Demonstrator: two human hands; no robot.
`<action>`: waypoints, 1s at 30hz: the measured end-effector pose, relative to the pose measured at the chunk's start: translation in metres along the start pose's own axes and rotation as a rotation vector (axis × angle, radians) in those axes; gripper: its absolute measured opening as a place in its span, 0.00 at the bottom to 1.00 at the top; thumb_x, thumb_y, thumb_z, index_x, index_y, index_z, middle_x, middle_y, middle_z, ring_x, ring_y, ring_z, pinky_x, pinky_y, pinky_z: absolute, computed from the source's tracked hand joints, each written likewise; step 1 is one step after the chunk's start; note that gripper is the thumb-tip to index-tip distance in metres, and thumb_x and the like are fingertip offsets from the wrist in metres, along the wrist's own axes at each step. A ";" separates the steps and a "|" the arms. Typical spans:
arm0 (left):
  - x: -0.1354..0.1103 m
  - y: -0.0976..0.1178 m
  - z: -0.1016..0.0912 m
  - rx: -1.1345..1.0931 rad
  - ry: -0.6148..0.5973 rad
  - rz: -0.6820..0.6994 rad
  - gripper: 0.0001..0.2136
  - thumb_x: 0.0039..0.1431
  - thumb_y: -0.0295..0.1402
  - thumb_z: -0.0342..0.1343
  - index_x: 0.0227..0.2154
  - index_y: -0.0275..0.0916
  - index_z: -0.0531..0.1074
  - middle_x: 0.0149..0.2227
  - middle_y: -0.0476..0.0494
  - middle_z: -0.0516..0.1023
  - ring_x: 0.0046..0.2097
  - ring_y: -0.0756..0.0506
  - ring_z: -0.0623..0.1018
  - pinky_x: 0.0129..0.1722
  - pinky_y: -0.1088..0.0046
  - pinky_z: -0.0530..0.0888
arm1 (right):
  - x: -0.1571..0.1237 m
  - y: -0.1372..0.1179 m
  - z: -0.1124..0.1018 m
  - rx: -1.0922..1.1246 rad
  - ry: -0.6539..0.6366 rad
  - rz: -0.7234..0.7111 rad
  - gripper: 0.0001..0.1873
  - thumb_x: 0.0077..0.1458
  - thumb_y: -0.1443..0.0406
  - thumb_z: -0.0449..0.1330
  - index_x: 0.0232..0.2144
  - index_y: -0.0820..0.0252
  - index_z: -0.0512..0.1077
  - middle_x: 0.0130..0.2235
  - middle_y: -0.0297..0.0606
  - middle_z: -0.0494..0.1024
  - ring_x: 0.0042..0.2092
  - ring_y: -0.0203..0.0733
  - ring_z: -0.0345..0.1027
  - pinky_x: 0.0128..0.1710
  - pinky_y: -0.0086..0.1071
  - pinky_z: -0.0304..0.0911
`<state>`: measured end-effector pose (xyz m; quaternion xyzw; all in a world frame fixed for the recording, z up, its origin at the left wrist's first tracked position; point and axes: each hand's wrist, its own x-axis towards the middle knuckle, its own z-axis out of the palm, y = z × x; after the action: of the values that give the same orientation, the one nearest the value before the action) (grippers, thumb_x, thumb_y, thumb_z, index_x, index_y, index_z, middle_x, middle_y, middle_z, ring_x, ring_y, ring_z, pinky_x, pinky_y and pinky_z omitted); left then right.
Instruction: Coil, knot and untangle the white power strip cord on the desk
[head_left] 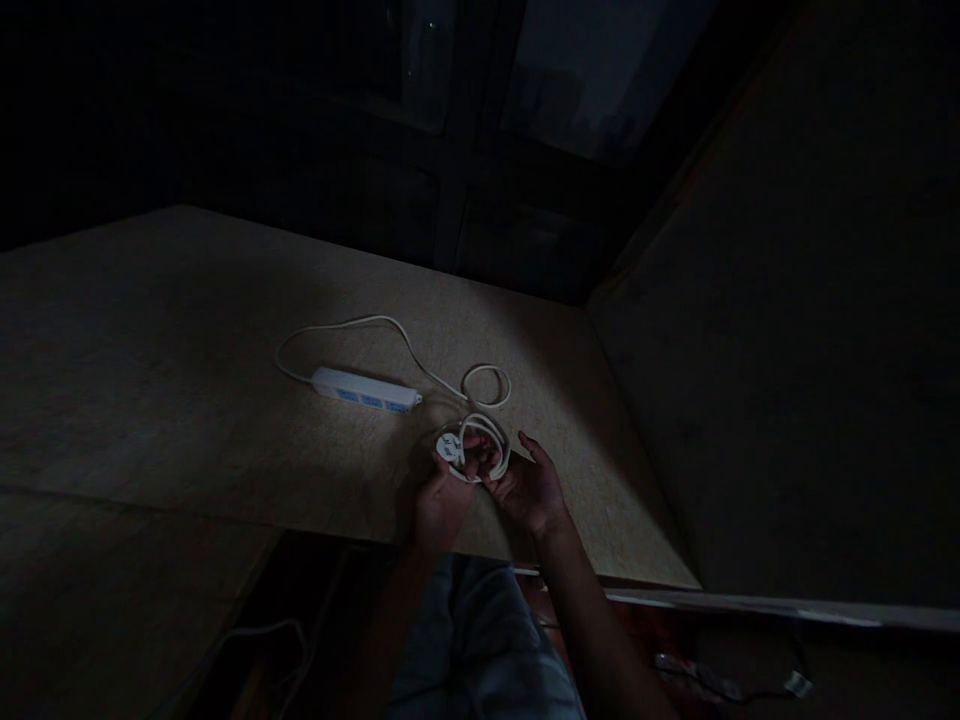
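Note:
A white power strip [366,389] with blue socket faces lies on the stone-like tabletop, left of my hands. From its left end a white cord [390,322] runs in a wide arc to the right and makes a loose loop. The end of the cord is gathered in small coils [495,430] between my hands. My left hand [444,505] is closed on the white plug [448,447], its prongs facing up. My right hand [529,490] has its fingers at the coiled cord, holding the coils, with the thumb raised away from them.
The tabletop [225,340] ends at a dark window frame [450,200] behind and a dark wall panel [765,350] on the right. My legs [480,640] are under the front edge. Another thin cable [262,630] hangs below at the left. The room is dim.

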<state>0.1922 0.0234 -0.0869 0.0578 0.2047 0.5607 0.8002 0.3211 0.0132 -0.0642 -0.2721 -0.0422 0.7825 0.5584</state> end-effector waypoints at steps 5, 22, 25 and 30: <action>-0.014 0.011 0.006 -0.158 0.140 -0.077 0.13 0.66 0.34 0.46 0.33 0.39 0.75 0.30 0.44 0.76 0.32 0.46 0.77 0.40 0.64 0.74 | 0.020 -0.017 -0.010 -0.176 0.001 0.081 0.18 0.61 0.54 0.54 0.33 0.62 0.74 0.25 0.35 0.79 0.27 0.37 0.74 0.34 0.31 0.70; -0.044 0.051 0.014 -0.505 0.085 -0.095 0.21 0.73 0.34 0.28 0.33 0.32 0.64 0.14 0.57 0.61 0.12 0.57 0.62 0.12 0.85 0.55 | 0.062 -0.037 -0.023 -0.496 0.122 -0.233 0.10 0.49 0.63 0.65 0.36 0.56 0.74 0.41 0.36 0.82 0.44 0.41 0.77 0.48 0.34 0.69; -0.055 0.057 0.010 -0.480 0.051 -0.202 0.19 0.72 0.34 0.31 0.33 0.33 0.64 0.14 0.57 0.61 0.12 0.57 0.62 0.11 0.84 0.53 | 0.069 -0.049 -0.028 -0.660 0.123 -0.372 0.12 0.43 0.67 0.67 0.34 0.56 0.77 0.41 0.36 0.83 0.47 0.44 0.75 0.54 0.37 0.64; -0.067 0.079 -0.009 -0.254 -0.008 -0.560 0.11 0.66 0.33 0.49 0.31 0.29 0.68 0.13 0.60 0.56 0.12 0.58 0.59 0.12 0.84 0.48 | 0.071 -0.088 -0.032 -0.821 0.050 -0.352 0.16 0.37 0.73 0.61 0.32 0.58 0.79 0.40 0.37 0.83 0.48 0.47 0.75 0.59 0.42 0.60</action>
<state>0.1005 -0.0109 -0.0524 -0.0991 0.1380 0.3392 0.9252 0.3949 0.1026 -0.0852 -0.4787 -0.3818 0.5869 0.5297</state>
